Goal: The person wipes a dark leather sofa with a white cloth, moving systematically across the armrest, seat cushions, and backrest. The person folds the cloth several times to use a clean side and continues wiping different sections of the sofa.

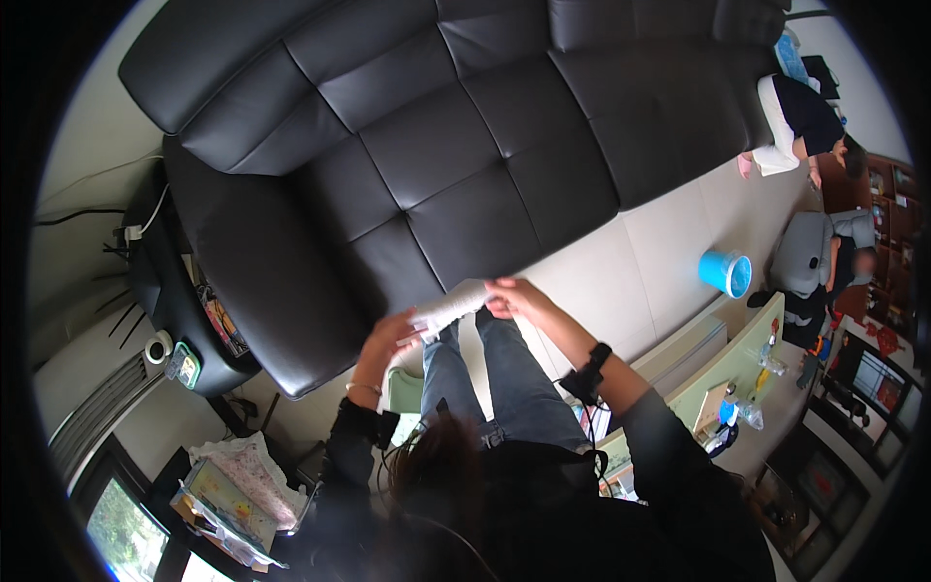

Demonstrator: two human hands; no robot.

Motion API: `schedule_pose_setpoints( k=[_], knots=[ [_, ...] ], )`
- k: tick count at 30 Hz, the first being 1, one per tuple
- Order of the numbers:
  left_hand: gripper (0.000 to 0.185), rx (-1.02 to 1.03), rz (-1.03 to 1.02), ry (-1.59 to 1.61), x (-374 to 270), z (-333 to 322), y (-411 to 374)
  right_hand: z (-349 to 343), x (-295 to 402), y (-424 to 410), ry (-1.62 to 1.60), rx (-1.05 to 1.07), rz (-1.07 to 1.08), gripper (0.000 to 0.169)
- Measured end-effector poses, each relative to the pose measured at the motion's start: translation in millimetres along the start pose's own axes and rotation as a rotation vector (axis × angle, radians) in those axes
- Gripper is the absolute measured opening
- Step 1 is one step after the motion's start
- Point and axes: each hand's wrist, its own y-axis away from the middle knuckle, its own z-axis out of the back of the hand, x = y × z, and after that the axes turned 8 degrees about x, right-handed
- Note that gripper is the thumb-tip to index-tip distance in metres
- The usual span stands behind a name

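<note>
Between my two hands a white sheet (452, 305) is stretched out, cloth or paper, too blurred to tell which. Its left end is in my left hand (389, 336), and the fingers of my right hand (515, 297) close on its right end. Both hands are in front of my legs, at the near edge of a black leather sofa (465, 189). The sofa's seat and backrest stretch across the upper part of the view.
A blue bucket (724, 273) stands on the tiled floor to the right. Nearer lies a pale green table (727, 364) bearing several small things. Two people are farther right, one bent over by the sofa, one on a grey chair (798, 254). A side table (164, 284) flanks the sofa.
</note>
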Motion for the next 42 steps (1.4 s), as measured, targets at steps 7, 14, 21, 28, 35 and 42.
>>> schedule_pose_setpoints(
  k=[7, 14, 21, 28, 35, 42],
  knots=[
    [0.060, -0.044, -0.494, -0.056, -137, -27, -22, -19, 131, -46, -0.123, -0.123, 0.621, 0.027],
    [0.046, -0.205, -0.437, -0.002, -133, 2, -154, 35, 127, -145, -0.016, -0.183, 0.553, 0.028],
    [0.029, -0.230, -0.041, 0.100, 9, 19, -254, 116, -30, -205, -0.120, -0.308, 0.184, 0.023],
    [0.031, -0.232, -0.103, 0.315, 78, 26, -224, 100, -84, -182, -0.101, -0.303, 0.079, 0.029],
    [0.038, -0.460, -0.129, 0.309, 74, 9, -231, 87, -80, -167, -0.146, -0.340, 0.100, 0.028],
    [0.065, -0.532, -0.201, 0.250, 13, -13, -215, 63, -32, -152, -0.144, -0.464, 0.237, 0.032]
  ],
)
